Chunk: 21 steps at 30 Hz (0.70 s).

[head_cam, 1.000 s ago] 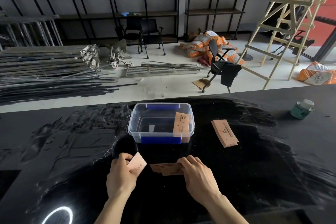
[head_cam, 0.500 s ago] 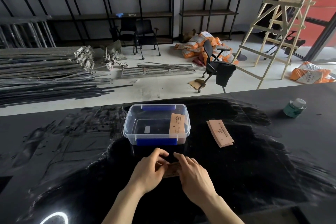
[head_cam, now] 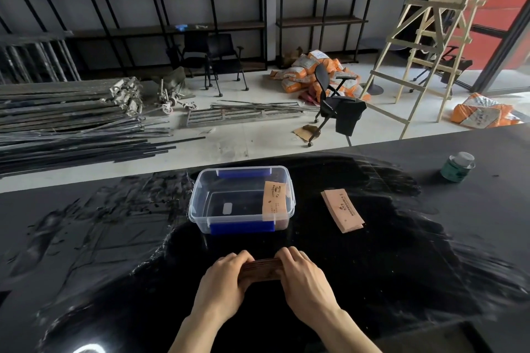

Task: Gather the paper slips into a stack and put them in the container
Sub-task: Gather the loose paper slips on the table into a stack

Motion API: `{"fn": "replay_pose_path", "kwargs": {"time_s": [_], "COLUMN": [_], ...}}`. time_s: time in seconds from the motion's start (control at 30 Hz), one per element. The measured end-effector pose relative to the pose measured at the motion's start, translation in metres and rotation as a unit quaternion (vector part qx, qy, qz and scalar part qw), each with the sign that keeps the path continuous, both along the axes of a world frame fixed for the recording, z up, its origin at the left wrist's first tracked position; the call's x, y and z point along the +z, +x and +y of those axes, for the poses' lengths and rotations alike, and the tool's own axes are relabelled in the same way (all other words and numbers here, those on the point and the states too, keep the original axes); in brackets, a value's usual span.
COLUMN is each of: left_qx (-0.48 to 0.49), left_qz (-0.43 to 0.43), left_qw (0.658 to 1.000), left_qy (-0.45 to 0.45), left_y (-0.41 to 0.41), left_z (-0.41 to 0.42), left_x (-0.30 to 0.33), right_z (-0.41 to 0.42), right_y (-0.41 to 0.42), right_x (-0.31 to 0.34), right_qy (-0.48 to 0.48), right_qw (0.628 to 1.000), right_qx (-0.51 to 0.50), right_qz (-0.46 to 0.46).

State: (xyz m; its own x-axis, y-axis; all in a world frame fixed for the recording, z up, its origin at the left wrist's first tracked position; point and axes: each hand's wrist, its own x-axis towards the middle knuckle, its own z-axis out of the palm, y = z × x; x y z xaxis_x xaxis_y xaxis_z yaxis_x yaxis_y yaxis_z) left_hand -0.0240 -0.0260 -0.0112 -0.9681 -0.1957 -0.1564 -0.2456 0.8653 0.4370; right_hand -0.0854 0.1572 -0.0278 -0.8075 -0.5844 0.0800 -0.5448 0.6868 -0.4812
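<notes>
A stack of tan paper slips [head_cam: 262, 269] stands on edge on the black table, squeezed between both hands. My left hand [head_cam: 222, 284] grips its left end and my right hand [head_cam: 305, 278] grips its right end. Just beyond them sits a clear plastic container [head_cam: 198, 203] with blue clips, with one tan slip [head_cam: 274, 200] leaning inside its right wall. Another small pile of slips [head_cam: 342, 209] lies flat on the table to the right of the container.
A green tin with a pale lid [head_cam: 457, 167] stands at the table's far right. The glossy black table [head_cam: 86, 238] ends just past the container. Beyond it are floor, metal bars, chairs and a wooden ladder.
My left hand carried its single slip to the pile under my right hand. Both hands then closed around the slips and stood them up on edge as one stack.
</notes>
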Motion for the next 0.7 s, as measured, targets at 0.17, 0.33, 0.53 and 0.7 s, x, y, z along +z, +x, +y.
{"fn": "replay_pose_path", "kwargs": {"time_s": [0.17, 0.33, 0.53, 0.7], "left_qx": [-0.063, -0.079, -0.041, 0.105], "left_qz": [0.047, 0.040, 0.011, -0.009], "left_qw": [0.994, 0.994, 0.998, 0.947], "left_qy": [-0.071, -0.065, 0.044, 0.302], "left_y": [-0.009, -0.025, -0.053, -0.099], "left_z": [0.013, 0.028, 0.061, 0.104], "left_x": [0.002, 0.004, 0.010, 0.006], "right_z": [0.001, 0.013, 0.056, 0.092], "right_y": [-0.004, -0.007, -0.039, -0.080], "right_x": [-0.001, -0.007, 0.002, 0.018], "right_qy": [-0.003, -0.020, -0.081, -0.244], "right_qw": [1.000, 0.999, 0.991, 0.926], "right_qx": [0.009, -0.025, -0.100, -0.282], "right_qz": [-0.004, 0.015, 0.026, -0.060]}}
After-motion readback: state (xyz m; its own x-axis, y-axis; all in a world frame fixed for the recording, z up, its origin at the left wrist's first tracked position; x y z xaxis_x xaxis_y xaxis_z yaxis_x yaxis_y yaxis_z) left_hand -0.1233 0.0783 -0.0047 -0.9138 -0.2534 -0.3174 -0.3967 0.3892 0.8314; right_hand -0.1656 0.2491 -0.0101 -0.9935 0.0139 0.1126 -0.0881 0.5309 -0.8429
